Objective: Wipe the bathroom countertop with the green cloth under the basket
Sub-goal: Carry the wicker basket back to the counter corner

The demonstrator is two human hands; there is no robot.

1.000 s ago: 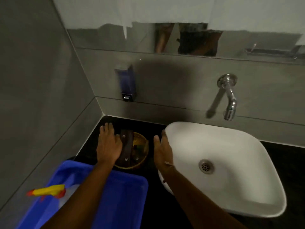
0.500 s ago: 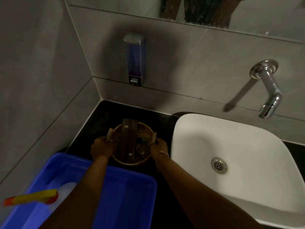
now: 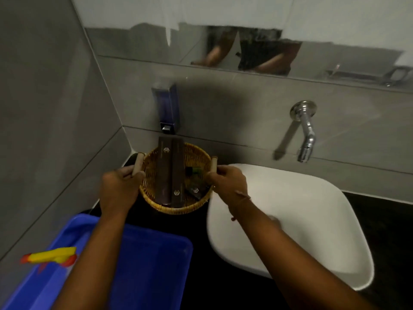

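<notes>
A round woven basket (image 3: pixel 196 153) with two pale wooden handles is held above the black countertop (image 3: pixel 201 224), in the corner left of the sink. My left hand (image 3: pixel 119 189) grips its left handle and my right hand (image 3: pixel 228 180) grips its right handle. Dark brown boxes (image 3: pixel 172 171) and a small packet lie inside the basket. No green cloth shows; the counter below the basket is hidden by it and is in shadow.
A white basin (image 3: pixel 312 220) takes up the right side, with a chrome tap (image 3: pixel 305 130) on the wall above it. A blue plastic tub (image 3: pixel 145 265) with a yellow and red spray bottle (image 3: pixel 51 258) stands at the front left. A soap dispenser (image 3: pixel 166 108) hangs on the tiled wall.
Both hands went from resting beside the basket to gripping its handles, and the basket has come up off the counter, nearer to the camera.
</notes>
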